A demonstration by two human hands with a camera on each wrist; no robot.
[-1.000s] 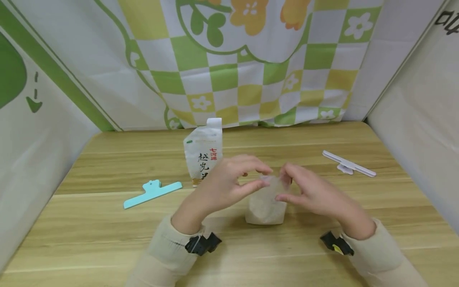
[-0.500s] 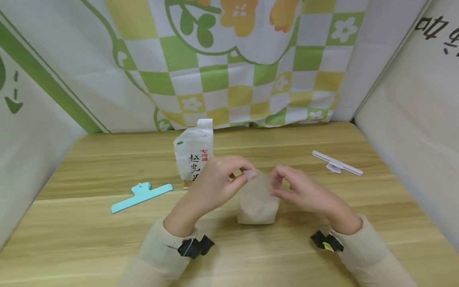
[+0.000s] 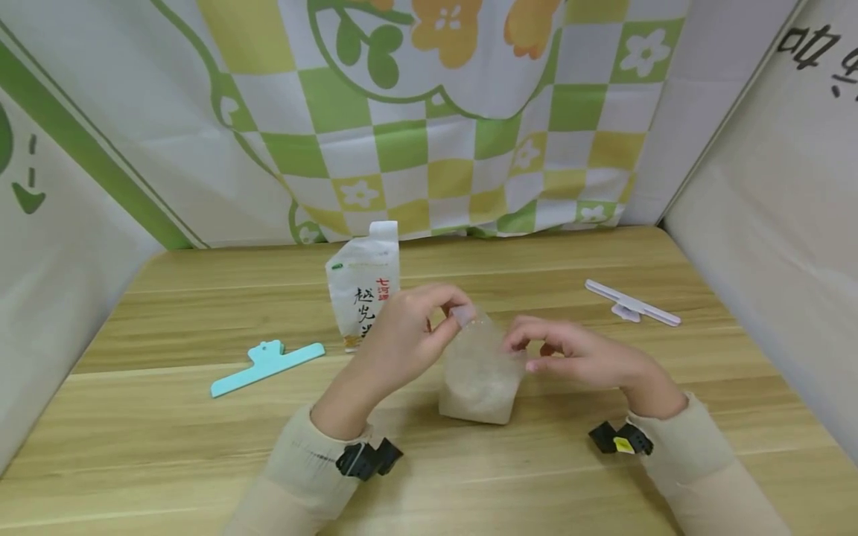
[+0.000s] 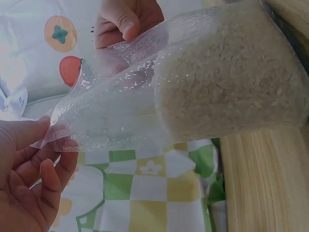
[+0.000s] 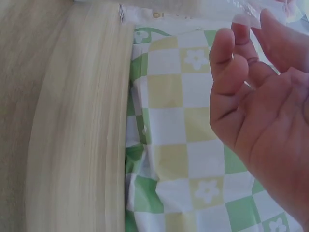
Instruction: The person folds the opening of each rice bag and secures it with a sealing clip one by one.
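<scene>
The clear bag of rice (image 3: 479, 383) is stood on the wooden table (image 3: 415, 491), between and just below the two hands. Its top left corner is pinched between the thumb and fingers of the left hand (image 3: 412, 327). The right side of its mouth is pinched by the right hand (image 3: 583, 353). Slack plastic is spanned between the two grips, above the rice. The printed white bag (image 3: 351, 286) is partly hidden behind the left hand.
</scene>
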